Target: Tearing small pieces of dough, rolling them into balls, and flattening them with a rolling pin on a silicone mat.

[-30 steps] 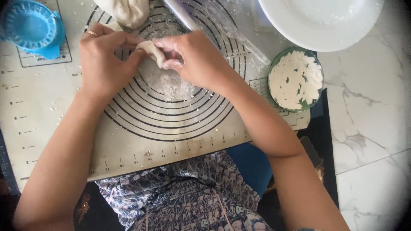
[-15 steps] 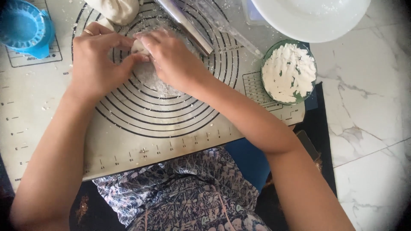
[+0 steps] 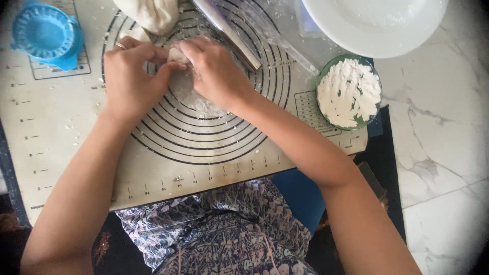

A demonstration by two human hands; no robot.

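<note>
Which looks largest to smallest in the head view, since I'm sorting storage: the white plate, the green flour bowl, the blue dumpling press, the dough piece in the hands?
1. white plate, though cut off by the frame
2. green flour bowl
3. blue dumpling press, close to the bowl, so unsure
4. dough piece, mostly hidden

Bright soft daylight, dark vignetted corners

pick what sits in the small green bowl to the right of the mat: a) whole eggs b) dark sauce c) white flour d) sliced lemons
c, the green bowl holds a loose white powder that looks like flour, with bits of the green base showing through, just right of the mat where the left hand and right hand pinch a small piece of dough.
</note>
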